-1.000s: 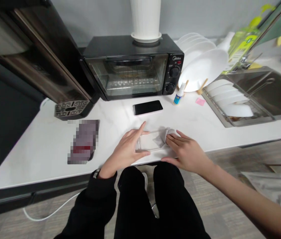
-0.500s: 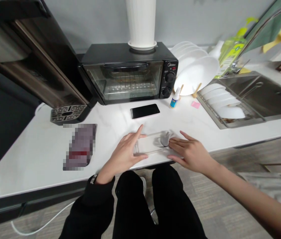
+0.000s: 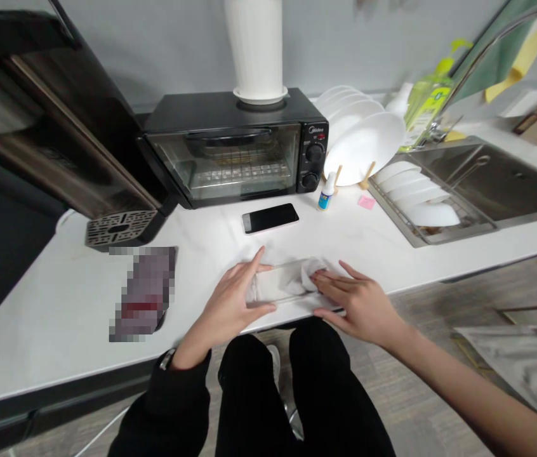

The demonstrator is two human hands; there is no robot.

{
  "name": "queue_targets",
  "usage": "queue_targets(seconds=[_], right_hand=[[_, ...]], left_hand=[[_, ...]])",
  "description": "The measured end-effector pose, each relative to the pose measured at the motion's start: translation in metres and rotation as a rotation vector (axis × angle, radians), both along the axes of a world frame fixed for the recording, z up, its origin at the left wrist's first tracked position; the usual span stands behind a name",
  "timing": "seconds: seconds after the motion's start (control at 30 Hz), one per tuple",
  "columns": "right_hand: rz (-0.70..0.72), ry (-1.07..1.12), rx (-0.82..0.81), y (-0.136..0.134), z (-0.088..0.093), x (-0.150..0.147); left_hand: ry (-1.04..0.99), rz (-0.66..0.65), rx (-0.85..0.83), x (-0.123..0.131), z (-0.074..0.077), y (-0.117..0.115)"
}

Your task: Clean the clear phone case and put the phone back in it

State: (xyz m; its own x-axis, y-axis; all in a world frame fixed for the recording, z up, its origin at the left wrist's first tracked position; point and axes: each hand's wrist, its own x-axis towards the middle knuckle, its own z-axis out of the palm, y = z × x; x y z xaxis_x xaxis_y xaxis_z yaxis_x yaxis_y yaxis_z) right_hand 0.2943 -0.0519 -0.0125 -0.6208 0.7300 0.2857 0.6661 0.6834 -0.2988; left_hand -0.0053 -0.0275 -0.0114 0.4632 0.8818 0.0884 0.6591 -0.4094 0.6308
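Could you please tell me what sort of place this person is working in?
Most likely a small kitchen or office kitchenette: a toaster oven stands on the white counter, white plates lean in a rack, and a steel sink sits to the right.

Black toaster oven (image 3: 235, 155) behind phone (image 3: 270, 218); white plates (image 3: 368, 143) beside sink (image 3: 501, 181)

A kitchen. A white worktop (image 3: 392, 247) runs along a grey wall. Toward its back edge stands a black toaster oven (image 3: 235, 149), with white plates (image 3: 364, 143) upright in a wooden rack beside it. At the right end, a steel sink (image 3: 501, 178) holds more plates under a curved tap (image 3: 482, 57), near a green soap bottle (image 3: 423, 101).
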Motion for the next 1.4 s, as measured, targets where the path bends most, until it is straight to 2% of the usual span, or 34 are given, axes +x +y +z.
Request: queue_targets(seconds=[0.07, 0.13, 0.23, 0.3, 0.37, 0.5, 0.57, 0.6, 0.67, 0.8, 0.87, 0.93, 1.0, 1.1, 1.17, 1.23, 1.3, 1.4], right_hand=[[-0.05, -0.022, 0.056, 0.006, -0.002, -0.01], [-0.059, 0.005, 0.083, 0.01, -0.007, -0.043], [0.026, 0.107, 0.081, 0.007, -0.012, -0.097], [0.094, 0.148, 0.04, 0.001, -0.01, -0.107], [0.126, 0.138, -0.016, -0.003, -0.006, -0.088], [0.056, 0.021, 0.0, -0.002, 0.002, -0.012], [0.013, -0.039, 0.059, 0.002, 0.001, 0.006], [-0.007, -0.055, 0.085, 0.004, -0.001, 0.004], [-0.038, -0.041, 0.122, 0.007, -0.007, -0.02], [-0.006, 0.093, 0.104, 0.004, -0.015, -0.098], [0.051, 0.136, 0.07, 0.0, -0.013, -0.112], [0.103, 0.132, 0.023, -0.003, -0.008, -0.096], [0.114, 0.088, -0.008, -0.005, -0.005, -0.058], [0.025, -0.016, 0.063, -0.003, -0.002, -0.003], [-0.033, -0.068, 0.129, 0.001, -0.002, 0.004], [-0.063, -0.068, 0.15, 0.006, -0.005, -0.019], [-0.041, -0.005, 0.127, 0.009, -0.009, -0.061], [0.062, 0.101, 0.11, 0.006, -0.011, -0.111]], left_hand=[[0.007, -0.02, 0.005, 0.002, 0.0, 0.002], [0.007, -0.028, 0.001, 0.003, 0.001, 0.002], [0.004, -0.009, -0.007, 0.003, 0.004, 0.001], [0.005, 0.012, -0.006, 0.002, 0.005, -0.001], [0.01, 0.022, -0.009, 0.002, 0.006, -0.002], [0.026, 0.013, -0.01, 0.002, 0.006, -0.001], [0.028, -0.003, -0.003, 0.004, 0.006, 0.0], [0.025, -0.013, 0.003, 0.004, 0.005, 0.001], [0.016, -0.031, 0.011, 0.005, 0.005, 0.002], [-0.007, 0.002, -0.008, 0.004, 0.002, 0.0], [-0.024, 0.039, -0.018, 0.002, 0.001, -0.001], [-0.05, 0.047, -0.012, 0.0, 0.0, -0.002], [-0.07, 0.037, -0.008, 0.0, 0.0, -0.002], [-0.072, 0.04, -0.027, 0.002, 0.0, -0.001], [-0.068, 0.039, -0.042, 0.003, -0.001, 0.001], [-0.07, 0.029, -0.051, 0.004, -0.001, 0.001], [-0.069, 0.033, -0.059, 0.004, 0.0, 0.001], [-0.052, 0.073, -0.057, 0.002, 0.001, 0.0]])
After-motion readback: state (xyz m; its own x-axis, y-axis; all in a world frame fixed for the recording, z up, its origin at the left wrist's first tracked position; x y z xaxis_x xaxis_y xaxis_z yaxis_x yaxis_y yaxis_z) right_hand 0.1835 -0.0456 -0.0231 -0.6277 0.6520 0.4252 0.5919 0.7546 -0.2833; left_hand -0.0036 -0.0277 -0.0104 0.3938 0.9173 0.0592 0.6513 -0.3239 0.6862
